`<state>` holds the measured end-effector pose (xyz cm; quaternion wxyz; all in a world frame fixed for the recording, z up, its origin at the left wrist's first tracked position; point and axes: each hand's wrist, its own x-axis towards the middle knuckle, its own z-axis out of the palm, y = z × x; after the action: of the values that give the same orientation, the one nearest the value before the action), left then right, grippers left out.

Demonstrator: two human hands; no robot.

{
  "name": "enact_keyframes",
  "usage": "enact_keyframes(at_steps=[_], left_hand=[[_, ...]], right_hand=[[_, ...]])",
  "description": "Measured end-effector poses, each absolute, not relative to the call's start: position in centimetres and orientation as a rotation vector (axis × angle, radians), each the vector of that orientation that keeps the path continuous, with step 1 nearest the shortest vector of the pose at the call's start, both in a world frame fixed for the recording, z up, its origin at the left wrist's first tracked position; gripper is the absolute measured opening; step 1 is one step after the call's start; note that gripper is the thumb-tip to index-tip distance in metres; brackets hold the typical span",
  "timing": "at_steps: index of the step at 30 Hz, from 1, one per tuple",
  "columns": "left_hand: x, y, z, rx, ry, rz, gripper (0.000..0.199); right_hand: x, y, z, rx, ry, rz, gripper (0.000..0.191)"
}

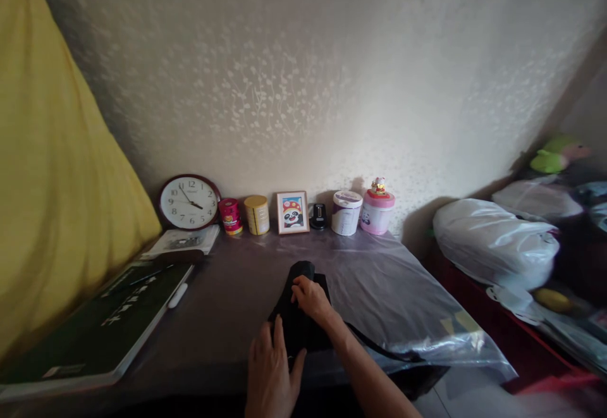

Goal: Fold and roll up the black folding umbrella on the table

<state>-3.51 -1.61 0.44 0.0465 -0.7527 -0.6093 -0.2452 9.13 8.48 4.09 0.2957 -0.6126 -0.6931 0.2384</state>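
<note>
A black folded fabric piece lies on the table in front of me, with a thin black strap trailing from it to the right. My right hand is on its upper part, fingers curled and closed on the fabric. My left hand rests against its lower left side, fingers stretched and thumb apart. Exactly what kind of article the fabric is, I cannot tell, since it is dark and partly under my hands.
Plastic sheeting covers the table. Along the wall stand a clock, several canisters, a panda picture frame and a small black object. A large green book lies left; white plastic bags sit right.
</note>
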Motion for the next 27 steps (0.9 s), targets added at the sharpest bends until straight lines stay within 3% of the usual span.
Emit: enact_keyframes(at_steps=[5, 13, 19, 27], left_hand=[[-2.6, -1.3, 1.1, -2.43, -1.531, -0.872, 0.032], [-2.3, 0.1, -1.6, -2.546, -1.607, -0.825, 0.06], [-1.9, -0.1, -1.9, -2.546, -1.65, -0.908, 0.063], [-2.0, -0.3, -1.9, -2.582, -1.735, -0.806, 0.073]], right_hand=[[9.2, 8.6, 4.4, -1.638, -1.842, 0.692, 0.024], [9.0, 8.1, 4.4, -1.596, -1.841, 0.649, 0.025], [10.0, 6.7, 3.0, -1.295, -2.047, 0.356, 0.025], [11.3, 9.9, 1.7, -1.113, -2.29, 0.288, 0.027]])
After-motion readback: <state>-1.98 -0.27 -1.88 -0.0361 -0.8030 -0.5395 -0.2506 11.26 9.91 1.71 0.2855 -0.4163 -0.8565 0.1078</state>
